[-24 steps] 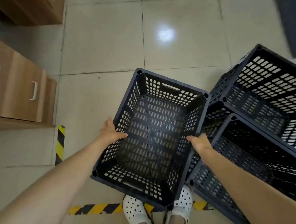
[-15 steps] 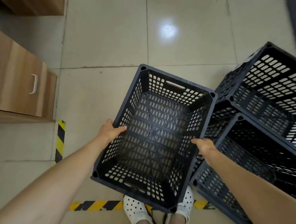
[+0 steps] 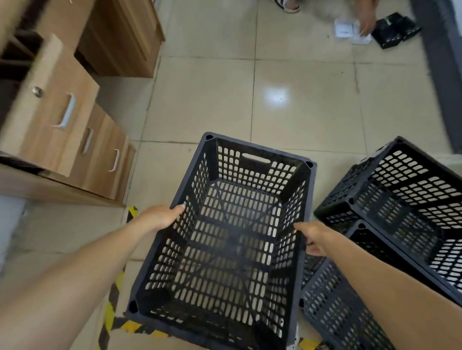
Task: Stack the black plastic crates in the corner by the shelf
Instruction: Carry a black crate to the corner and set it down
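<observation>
the person carries an empty black crate [image 3: 229, 239] level in front of the body, open side up. the left hand [image 3: 156, 217] is closed over the left rim and the right hand [image 3: 312, 239] over the right rim, a hold on opposite sides that likely keeps it balanced. it seems clear of the tiled floor [image 3: 201, 98], though the underside is hidden. two more crates [image 3: 410, 211] lie tilted together just to the right, with wooden drawers [image 3: 66, 128] at left.

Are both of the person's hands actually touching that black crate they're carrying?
Touching. The head view shows the left hand gripping the held crate's left rim and the right hand on its right rim.
</observation>
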